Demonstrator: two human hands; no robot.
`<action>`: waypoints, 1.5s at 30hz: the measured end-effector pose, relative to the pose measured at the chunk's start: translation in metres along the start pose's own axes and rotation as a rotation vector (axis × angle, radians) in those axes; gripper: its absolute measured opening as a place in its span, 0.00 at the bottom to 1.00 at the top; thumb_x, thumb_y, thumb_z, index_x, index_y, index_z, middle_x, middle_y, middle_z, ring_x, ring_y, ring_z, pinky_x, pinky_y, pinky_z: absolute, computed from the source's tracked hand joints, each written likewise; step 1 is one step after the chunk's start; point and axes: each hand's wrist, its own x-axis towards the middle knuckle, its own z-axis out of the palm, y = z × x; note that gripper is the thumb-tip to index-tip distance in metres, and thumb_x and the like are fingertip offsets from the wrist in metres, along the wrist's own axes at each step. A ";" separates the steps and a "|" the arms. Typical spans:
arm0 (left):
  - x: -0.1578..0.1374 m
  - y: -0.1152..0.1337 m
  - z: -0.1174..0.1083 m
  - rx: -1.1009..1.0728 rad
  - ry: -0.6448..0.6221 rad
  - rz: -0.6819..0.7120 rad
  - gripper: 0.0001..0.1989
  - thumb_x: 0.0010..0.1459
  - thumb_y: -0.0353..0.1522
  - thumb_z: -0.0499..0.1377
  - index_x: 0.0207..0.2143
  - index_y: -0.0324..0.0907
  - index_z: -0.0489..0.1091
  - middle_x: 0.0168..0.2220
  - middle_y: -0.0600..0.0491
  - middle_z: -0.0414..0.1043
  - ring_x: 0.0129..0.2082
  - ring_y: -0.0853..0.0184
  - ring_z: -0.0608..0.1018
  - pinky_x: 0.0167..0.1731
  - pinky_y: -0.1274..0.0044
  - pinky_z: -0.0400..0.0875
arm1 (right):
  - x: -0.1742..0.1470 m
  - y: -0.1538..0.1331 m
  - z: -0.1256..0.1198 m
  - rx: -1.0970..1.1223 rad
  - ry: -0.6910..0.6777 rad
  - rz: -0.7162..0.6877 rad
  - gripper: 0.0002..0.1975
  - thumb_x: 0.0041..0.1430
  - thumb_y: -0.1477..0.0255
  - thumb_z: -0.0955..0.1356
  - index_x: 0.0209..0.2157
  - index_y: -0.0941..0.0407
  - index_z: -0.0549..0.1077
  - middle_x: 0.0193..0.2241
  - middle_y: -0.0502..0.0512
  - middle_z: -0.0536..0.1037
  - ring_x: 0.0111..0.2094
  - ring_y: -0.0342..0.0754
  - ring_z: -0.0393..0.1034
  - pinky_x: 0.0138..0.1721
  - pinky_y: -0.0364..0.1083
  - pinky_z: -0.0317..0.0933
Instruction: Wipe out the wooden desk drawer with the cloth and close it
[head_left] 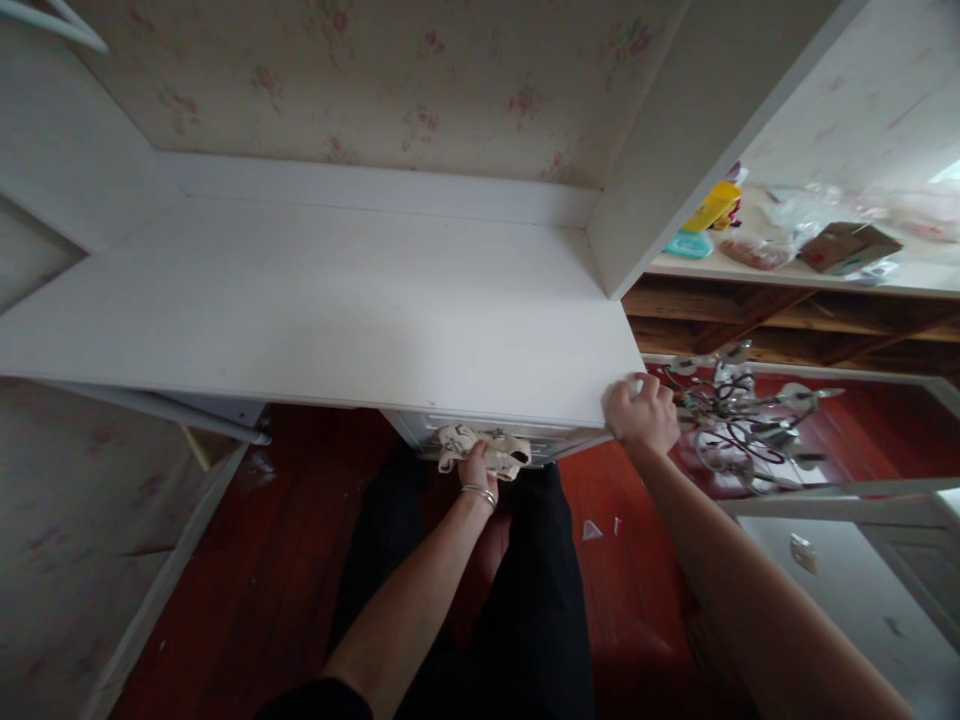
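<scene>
My left hand (475,470), with bangles at the wrist, grips a bunched cream cloth (504,455) that has dark print on it. The cloth is against the drawer fronts (551,436) below the white desktop (390,310); the fingertips are partly hidden in its folds. At the desktop's right front corner, my right hand (643,412) is closed over the edge, its fingers curled. Where the underside of that hand meets the desk is hidden.
A chandelier (750,425) with glass arms lies at the right. Behind it, a shelf (772,265) bears a cardboard box (847,247), a yellow packet (712,207) and plastic bags. Small scraps (592,530) lie on the red wooden floor (622,580). A white upright panel (675,150) borders the desk.
</scene>
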 end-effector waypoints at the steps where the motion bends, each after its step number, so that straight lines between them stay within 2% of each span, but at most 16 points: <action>1: 0.001 0.015 -0.004 -0.004 -0.001 0.035 0.10 0.51 0.23 0.59 0.37 0.40 0.70 0.29 0.54 0.76 0.31 0.69 0.79 0.38 0.74 0.74 | -0.001 0.000 -0.001 0.004 -0.005 0.001 0.23 0.62 0.60 0.56 0.54 0.54 0.65 0.48 0.65 0.68 0.47 0.61 0.65 0.45 0.56 0.58; 6: -0.017 0.079 -0.010 -0.004 -0.030 0.124 0.14 0.51 0.22 0.59 0.41 0.41 0.71 0.33 0.53 0.76 0.33 0.67 0.80 0.40 0.72 0.75 | -0.003 -0.002 -0.004 0.016 -0.027 0.003 0.24 0.61 0.60 0.56 0.54 0.55 0.65 0.49 0.66 0.68 0.48 0.62 0.64 0.45 0.57 0.58; 11: -0.060 0.114 -0.003 -0.032 -0.061 0.144 0.15 0.50 0.23 0.60 0.42 0.41 0.71 0.36 0.53 0.77 0.34 0.67 0.79 0.39 0.72 0.76 | -0.002 0.001 -0.001 0.019 -0.019 0.003 0.24 0.61 0.59 0.57 0.54 0.53 0.65 0.48 0.65 0.68 0.48 0.63 0.65 0.46 0.59 0.59; 17: -0.109 0.161 -0.006 -0.040 -0.062 0.121 0.11 0.51 0.22 0.59 0.38 0.40 0.71 0.33 0.54 0.76 0.31 0.69 0.79 0.34 0.76 0.76 | 0.000 0.005 0.003 0.013 -0.040 0.003 0.25 0.62 0.58 0.56 0.56 0.54 0.64 0.50 0.65 0.68 0.50 0.62 0.64 0.48 0.58 0.58; 22: -0.147 0.210 -0.008 0.039 -0.008 0.327 0.14 0.46 0.23 0.61 0.38 0.41 0.72 0.34 0.55 0.76 0.32 0.69 0.79 0.32 0.77 0.76 | 0.001 0.004 0.001 0.012 -0.068 0.018 0.26 0.62 0.57 0.55 0.56 0.54 0.64 0.50 0.66 0.67 0.51 0.63 0.63 0.49 0.58 0.58; 24: -0.156 0.228 -0.001 0.080 -0.001 0.463 0.18 0.44 0.23 0.62 0.40 0.43 0.71 0.37 0.55 0.76 0.35 0.68 0.79 0.34 0.76 0.76 | 0.000 0.003 -0.001 0.012 -0.086 0.017 0.26 0.63 0.56 0.54 0.56 0.54 0.63 0.51 0.66 0.66 0.51 0.63 0.63 0.49 0.58 0.58; 26: -0.159 0.245 0.010 0.143 -0.046 0.661 0.21 0.42 0.23 0.62 0.42 0.45 0.70 0.40 0.56 0.75 0.38 0.66 0.79 0.37 0.74 0.76 | 0.000 0.002 -0.003 0.011 -0.098 0.010 0.26 0.63 0.57 0.54 0.57 0.53 0.63 0.51 0.66 0.66 0.51 0.63 0.63 0.49 0.58 0.58; 29: -0.148 0.272 0.037 0.360 -0.102 1.048 0.23 0.42 0.26 0.63 0.44 0.45 0.69 0.43 0.55 0.74 0.43 0.65 0.77 0.44 0.72 0.74 | -0.001 0.001 -0.004 0.006 -0.094 0.013 0.26 0.63 0.57 0.54 0.57 0.53 0.63 0.52 0.65 0.66 0.52 0.63 0.62 0.49 0.58 0.58; 31: -0.134 0.287 0.059 0.636 -0.046 1.291 0.23 0.42 0.27 0.64 0.45 0.44 0.69 0.43 0.54 0.75 0.45 0.63 0.76 0.46 0.72 0.72 | -0.001 0.001 -0.004 0.006 -0.088 0.017 0.26 0.64 0.57 0.54 0.57 0.53 0.63 0.51 0.65 0.66 0.52 0.62 0.63 0.50 0.58 0.58; 33: -0.118 0.297 0.082 0.996 -0.024 1.437 0.21 0.47 0.29 0.62 0.46 0.44 0.70 0.43 0.52 0.75 0.45 0.61 0.76 0.46 0.70 0.71 | -0.001 0.001 -0.004 0.005 -0.083 0.015 0.25 0.64 0.57 0.54 0.56 0.52 0.63 0.51 0.64 0.66 0.52 0.61 0.63 0.50 0.58 0.58; 35: -0.100 0.295 0.102 1.357 -0.071 1.532 0.20 0.52 0.29 0.58 0.50 0.44 0.69 0.48 0.49 0.74 0.49 0.59 0.74 0.50 0.68 0.68 | -0.001 0.000 -0.004 0.002 -0.078 0.011 0.24 0.64 0.58 0.54 0.56 0.52 0.64 0.51 0.63 0.67 0.52 0.61 0.63 0.50 0.57 0.59; 38: -0.067 0.272 0.119 1.833 -0.164 1.596 0.28 0.53 0.27 0.56 0.58 0.48 0.63 0.62 0.48 0.60 0.60 0.53 0.62 0.58 0.59 0.57 | 0.000 0.000 -0.005 -0.007 -0.072 0.010 0.24 0.64 0.57 0.54 0.56 0.51 0.64 0.50 0.63 0.67 0.51 0.61 0.64 0.50 0.57 0.60; 40: -0.043 0.251 0.121 2.100 -0.291 1.498 0.30 0.55 0.29 0.55 0.60 0.55 0.60 0.65 0.53 0.54 0.63 0.50 0.56 0.59 0.52 0.49 | 0.000 0.000 -0.005 -0.011 -0.069 0.013 0.24 0.64 0.57 0.54 0.56 0.51 0.64 0.50 0.63 0.67 0.51 0.61 0.64 0.49 0.57 0.60; 43: -0.014 0.231 0.121 2.220 -0.434 1.385 0.28 0.60 0.37 0.50 0.62 0.61 0.54 0.67 0.60 0.48 0.66 0.51 0.50 0.60 0.49 0.42 | 0.001 0.000 -0.004 -0.014 -0.067 0.003 0.24 0.64 0.58 0.54 0.56 0.52 0.63 0.50 0.63 0.67 0.50 0.60 0.64 0.49 0.57 0.60; 45: -0.002 0.230 0.125 2.210 -0.472 1.380 0.27 0.61 0.45 0.48 0.63 0.61 0.52 0.68 0.61 0.45 0.67 0.50 0.46 0.61 0.49 0.38 | 0.001 0.001 -0.004 -0.014 -0.068 -0.007 0.24 0.64 0.58 0.54 0.56 0.52 0.63 0.51 0.63 0.66 0.50 0.60 0.64 0.49 0.57 0.60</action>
